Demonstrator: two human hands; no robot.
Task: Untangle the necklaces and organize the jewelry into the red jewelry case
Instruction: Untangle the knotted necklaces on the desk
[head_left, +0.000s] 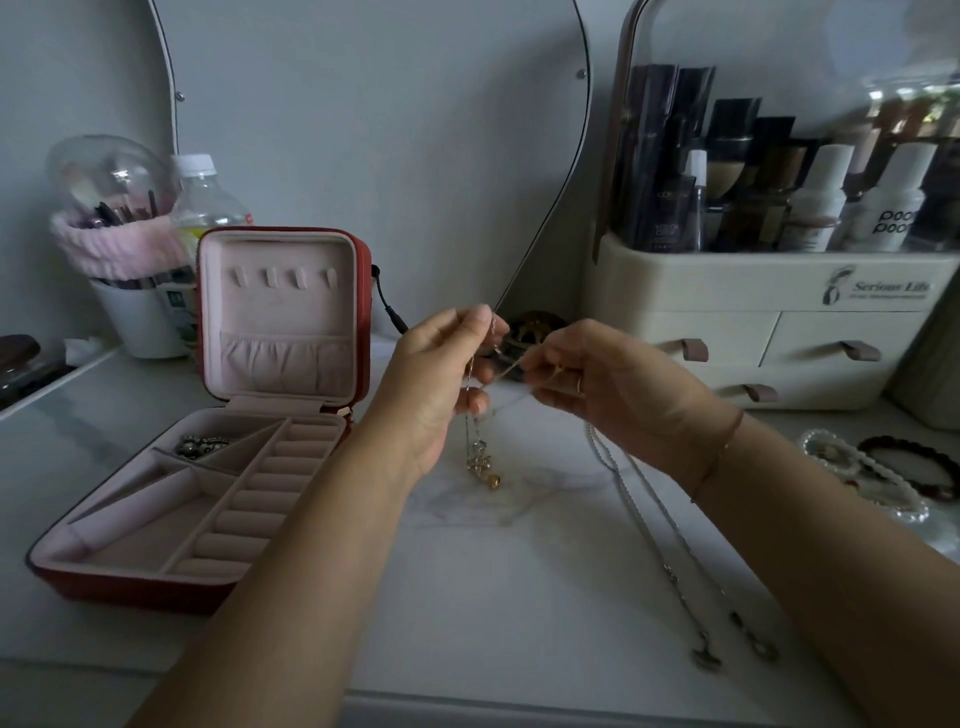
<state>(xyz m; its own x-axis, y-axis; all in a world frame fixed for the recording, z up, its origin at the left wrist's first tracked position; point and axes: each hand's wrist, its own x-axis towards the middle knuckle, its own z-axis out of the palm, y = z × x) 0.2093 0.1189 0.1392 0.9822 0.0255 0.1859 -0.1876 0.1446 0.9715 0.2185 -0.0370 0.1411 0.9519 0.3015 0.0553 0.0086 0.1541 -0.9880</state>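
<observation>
Centrally, holding tangled necklaces (475, 452) above table (493, 597): left hand (436, 374) and right hand (613, 384) each in tight pinch grip on chains, to tease strands apart; red jewelry case (130, 592) open alongside.

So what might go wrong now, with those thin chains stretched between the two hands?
1. The left hand and right hand pinch the tangled chains taut; pulling harder could tighten the knot or snap a link.
2. The long silver chain trails toward the near edge of the table and might slide off.
3. The dangling pendants could swing and snag the chains.
</observation>
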